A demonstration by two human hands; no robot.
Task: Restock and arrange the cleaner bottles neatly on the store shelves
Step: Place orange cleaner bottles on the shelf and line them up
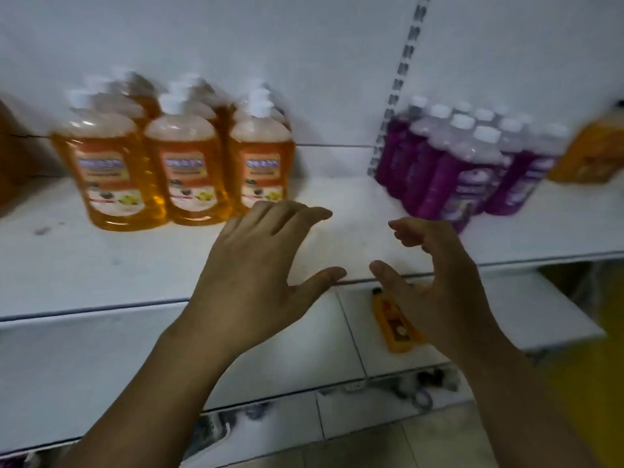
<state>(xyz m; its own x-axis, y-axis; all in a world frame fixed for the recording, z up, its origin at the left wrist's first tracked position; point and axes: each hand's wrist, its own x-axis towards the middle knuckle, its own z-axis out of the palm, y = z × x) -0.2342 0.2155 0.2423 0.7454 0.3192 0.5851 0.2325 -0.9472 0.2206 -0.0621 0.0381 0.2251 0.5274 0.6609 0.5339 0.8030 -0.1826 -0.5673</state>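
The clear plastic cleaner bottles of orange liquid with white caps (189, 170) stand upright on the left part of the upper white metal shelf (101, 261), three across the front with more packed close behind them. To the right, past a bare stretch of shelf, a tight cluster of purple cleaner bottles with white caps (452, 170) stands in rows, and one larger orange bottle (594, 150), blurred, sits at the far right.

Both hands hover over that bare stretch. The left hand (256, 271) is spread, its fingers (304, 214) relaxed, gripping nothing, the tips just beside the nearest orange bottle. The right hand (439, 285) has loosely curled fingers (405, 231), also empty, near the front purple bottle.

Below, a small flat orange bottle (395, 322) lies on its side on the lower white shelf (101, 359), partly hidden by the right hand. A slotted metal upright (398, 86) runs up the white back panel (236, 45).
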